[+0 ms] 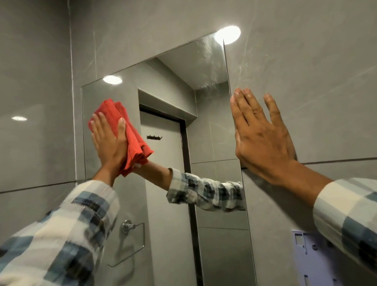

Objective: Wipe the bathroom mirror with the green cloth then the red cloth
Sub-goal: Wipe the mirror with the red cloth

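Observation:
The bathroom mirror [209, 127] hangs on a grey tiled wall, with hazy streaks near its top right corner. My left hand [110, 144] presses a folded red cloth [135, 142] flat against the upper left part of the glass. My right hand [261, 134] lies flat with fingers spread on the tile just beside the mirror's right edge, holding nothing. The green cloth is not in view. Both arms wear a checked blue and white sleeve.
A pale purple plastic fitting [314, 261] is fixed to the wall at the lower right. The mirror reflects a door, a hook rail and a towel ring [132, 239]. A ceiling lamp glares on the tile [228, 34] at the mirror's top right corner.

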